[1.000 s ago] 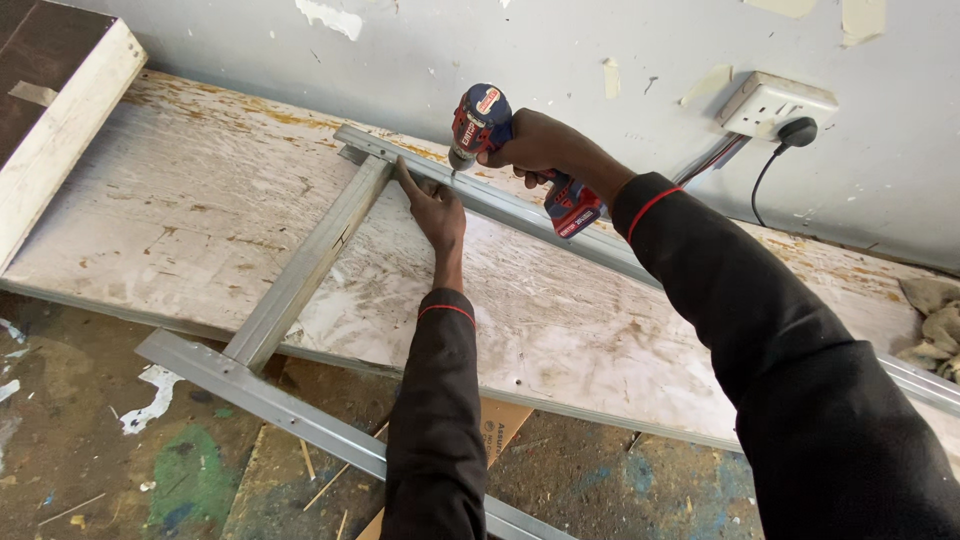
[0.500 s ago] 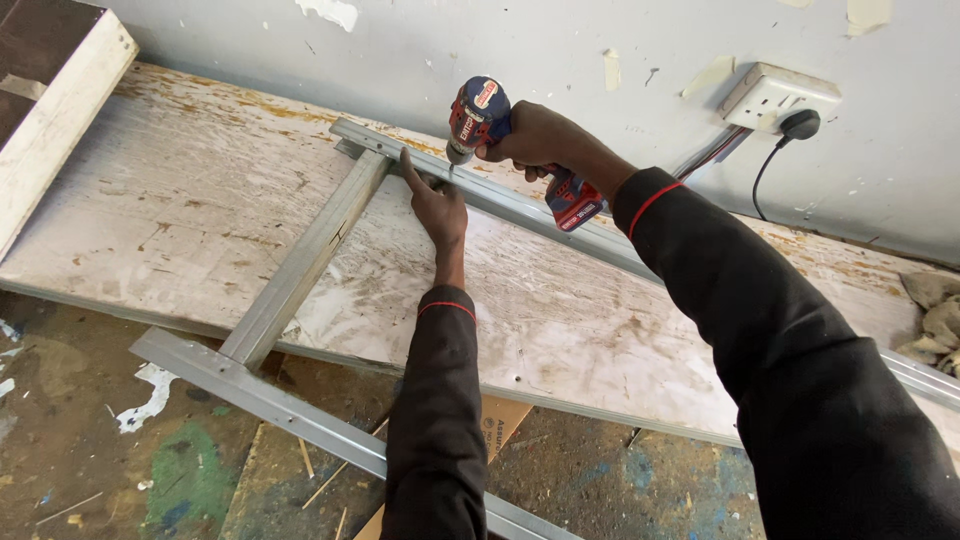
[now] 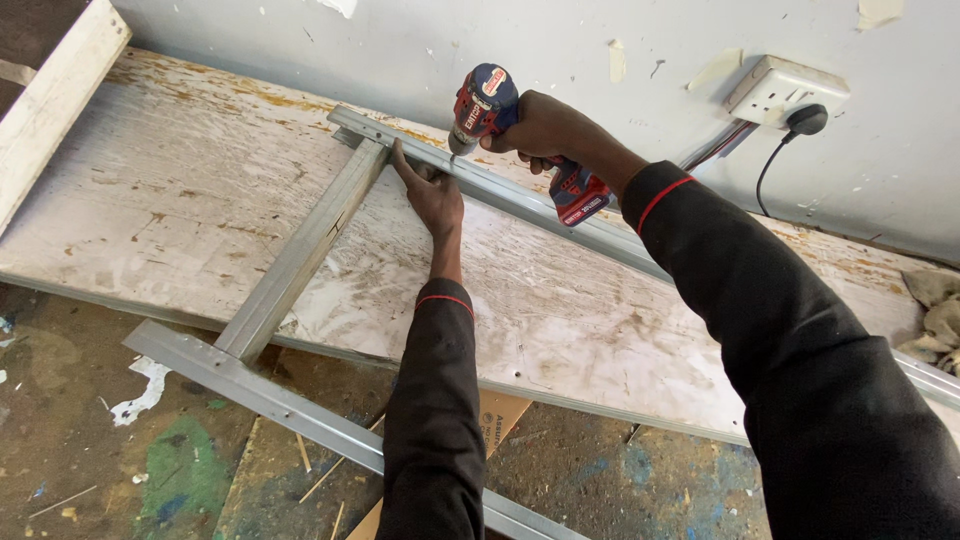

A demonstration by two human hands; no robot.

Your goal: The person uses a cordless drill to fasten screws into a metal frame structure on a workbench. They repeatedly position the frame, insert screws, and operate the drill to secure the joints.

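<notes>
Upper centre of frame: right hand (image 3: 545, 125) clenched round a red-and-blue cordless drill (image 3: 490, 100), bit down on the far metal rail (image 3: 520, 195). Left hand (image 3: 430, 195) flat, fingers spread, pressing beside the rail's joint with 1 cross stud (image 3: 300, 250), grasping nothing. Worn white board (image 3: 150, 180) beneath.
</notes>
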